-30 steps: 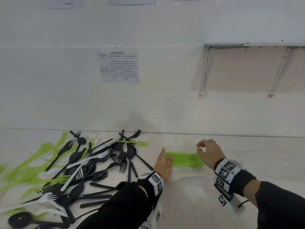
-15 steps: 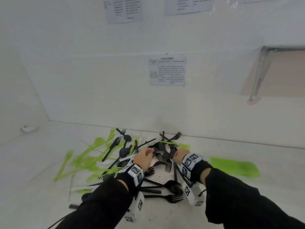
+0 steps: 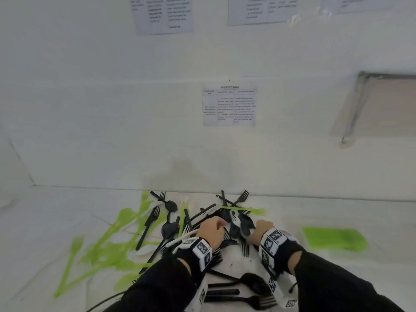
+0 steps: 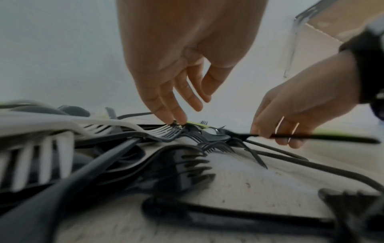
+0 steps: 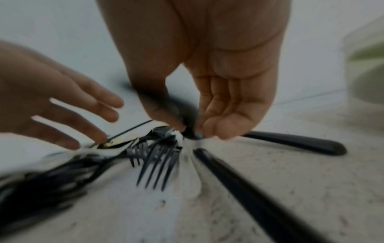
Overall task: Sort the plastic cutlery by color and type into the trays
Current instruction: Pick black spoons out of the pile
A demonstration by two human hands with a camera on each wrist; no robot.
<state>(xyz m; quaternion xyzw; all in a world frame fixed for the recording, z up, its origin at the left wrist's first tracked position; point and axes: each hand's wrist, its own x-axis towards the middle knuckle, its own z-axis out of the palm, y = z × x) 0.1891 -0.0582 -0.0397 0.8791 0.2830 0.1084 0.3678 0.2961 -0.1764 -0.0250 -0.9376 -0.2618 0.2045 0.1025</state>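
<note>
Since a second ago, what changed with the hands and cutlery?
Both hands left the green stack on the right and came left to the pile. The right hand now pinches a black utensil by its handle; which type is unclear. The left hand reaches in with straight fingers, tips on the black forks, no grip. Green stack and pile look unmoved.

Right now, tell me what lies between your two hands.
Black forks and a spoon from the pile lie between the left hand and right hand, clearest in the head view.
</note>
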